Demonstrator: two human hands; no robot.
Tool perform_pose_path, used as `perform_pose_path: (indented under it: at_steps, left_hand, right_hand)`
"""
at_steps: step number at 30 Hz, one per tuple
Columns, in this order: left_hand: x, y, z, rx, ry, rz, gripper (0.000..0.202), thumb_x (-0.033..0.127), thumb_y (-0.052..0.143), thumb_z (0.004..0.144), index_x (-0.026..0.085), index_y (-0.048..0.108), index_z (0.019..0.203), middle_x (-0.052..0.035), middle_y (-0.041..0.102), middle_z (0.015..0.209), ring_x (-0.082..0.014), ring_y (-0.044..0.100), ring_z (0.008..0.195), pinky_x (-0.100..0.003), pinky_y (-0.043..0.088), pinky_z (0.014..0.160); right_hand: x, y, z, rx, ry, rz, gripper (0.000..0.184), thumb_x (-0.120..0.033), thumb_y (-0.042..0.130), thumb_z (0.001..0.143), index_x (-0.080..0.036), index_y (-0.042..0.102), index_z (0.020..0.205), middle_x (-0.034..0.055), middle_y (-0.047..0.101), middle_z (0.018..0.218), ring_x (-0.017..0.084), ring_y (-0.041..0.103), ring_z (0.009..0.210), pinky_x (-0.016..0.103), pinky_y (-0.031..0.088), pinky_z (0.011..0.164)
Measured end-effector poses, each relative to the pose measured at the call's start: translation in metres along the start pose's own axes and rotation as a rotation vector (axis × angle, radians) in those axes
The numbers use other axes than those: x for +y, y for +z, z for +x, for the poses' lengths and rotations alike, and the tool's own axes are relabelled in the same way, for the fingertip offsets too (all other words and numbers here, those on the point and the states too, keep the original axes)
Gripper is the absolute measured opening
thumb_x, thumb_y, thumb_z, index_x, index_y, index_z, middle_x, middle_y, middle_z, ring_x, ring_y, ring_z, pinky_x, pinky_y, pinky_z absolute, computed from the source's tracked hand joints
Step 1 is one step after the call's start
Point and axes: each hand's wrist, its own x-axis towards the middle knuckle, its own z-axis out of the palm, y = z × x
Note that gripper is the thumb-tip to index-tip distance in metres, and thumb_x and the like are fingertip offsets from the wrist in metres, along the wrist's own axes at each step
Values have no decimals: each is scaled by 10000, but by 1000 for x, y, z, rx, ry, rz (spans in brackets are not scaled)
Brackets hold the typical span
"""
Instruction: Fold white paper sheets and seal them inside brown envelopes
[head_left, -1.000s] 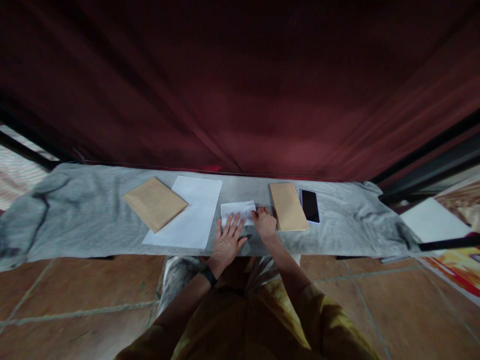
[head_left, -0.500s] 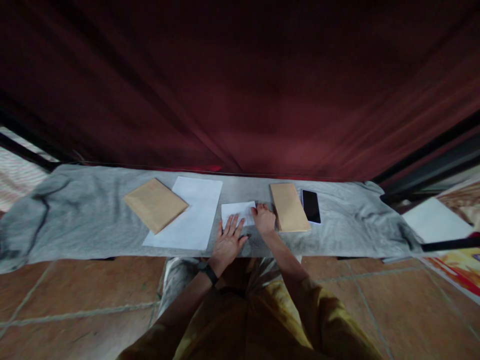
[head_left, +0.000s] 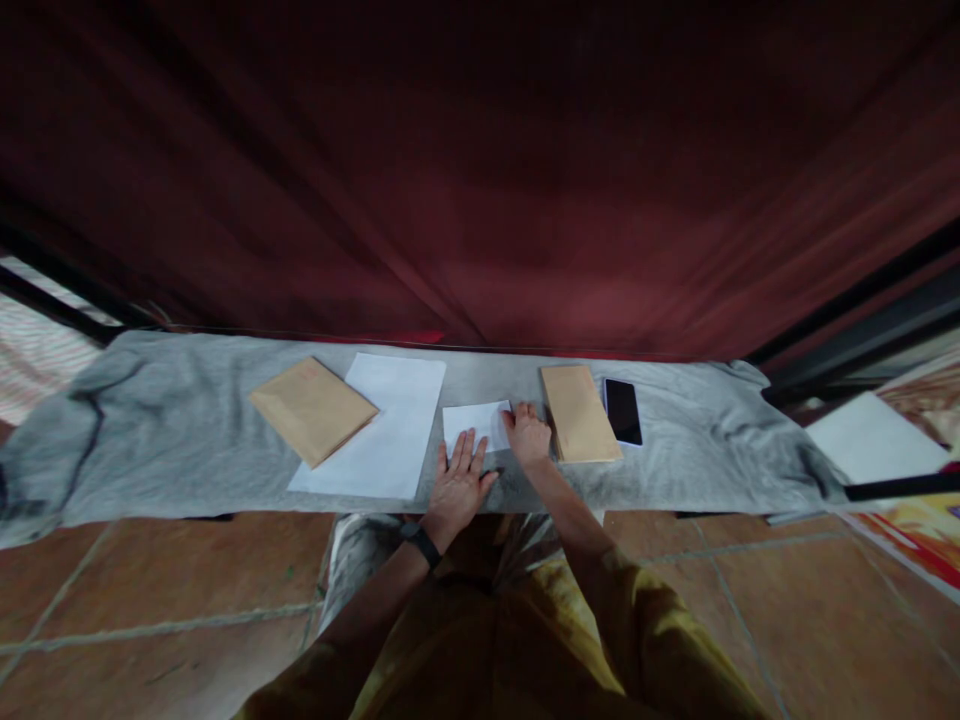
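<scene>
"Head view: where does the small white paper [head_left: 478, 416] lie, and which way does it point?"

"Flat, just right of the large white sheet [head_left: 401, 420]. Its long axis runs sideways across the person, the right end angled slightly away."

"And the hands?"

"The left hand [head_left: 454, 490] lies on the paper's near side, just right of that sheet, fingers spread and pointing away from the person. The right hand [head_left: 529, 437] is farther right of the sheet, at the paper's right end, fingers curled; whether they pinch the edge, I cannot tell."

"What else lies about the sheet?"

"A brown envelope [head_left: 313, 410] overlaps its left side, askew. Well to its right is a long brown envelope [head_left: 581, 415], with a phone [head_left: 623, 412] just beside that."

"Surface and room?"

"Beneath the sheet, a rumpled grey cloth [head_left: 697, 430] stretches out both ways. Past its far edge hangs a dark red curtain [head_left: 480, 200]; below its near edge shows brown tiled floor [head_left: 187, 575]."
</scene>
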Motion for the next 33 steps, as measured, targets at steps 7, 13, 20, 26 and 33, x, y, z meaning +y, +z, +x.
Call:
perform_pose_path:
  at_steps: [7,13,20,26,33]
  left_hand:
    - [0,5,1,-2,1,-24,637,414,380,985,84,335,1529,-191,375,1572,-292,278,1499,-543,196,1233]
    - [-2,9,-6,9,-16,-42,621,243,377,936,21,329,1515,-214,424,1538,-276,333,1476,-498,258,1223]
    - [3,3,15,111,-137,-92,577,253,286,986,70,315,1533,-172,412,1560,-255,337,1477,-467,315,1199]
    - [5,7,48,30,-94,-163,616,427,272,1020,82,332,1527,-172,388,1575,-260,316,1487,-485,301,1203]
    - [1,20,49,87,-239,-117,620,434,221,1028,74,361,1513,-166,404,1567,-247,335,1479,-450,321,1194]
  right_hand:
    - [-16,7,-29,95,-311,214,391,-325,346,1063,-193,567,1357,94,581,1405,174,535,1284,305,401,1095]
    - [-22,24,-43,-17,-554,202,456,-351,337,1065,-199,484,1469,71,401,1578,193,330,1471,427,234,1226]
    - [-3,29,-42,-23,-583,89,525,-280,389,1035,-219,338,1554,56,244,1641,207,257,1504,407,210,1232]
    - [-4,35,-45,4,-615,47,583,-239,400,1003,-133,291,1566,114,296,1619,241,257,1502,455,183,1240]
    - [-6,35,-44,9,-593,40,574,-182,351,1007,-156,270,1575,100,274,1629,220,275,1495,446,223,1227]
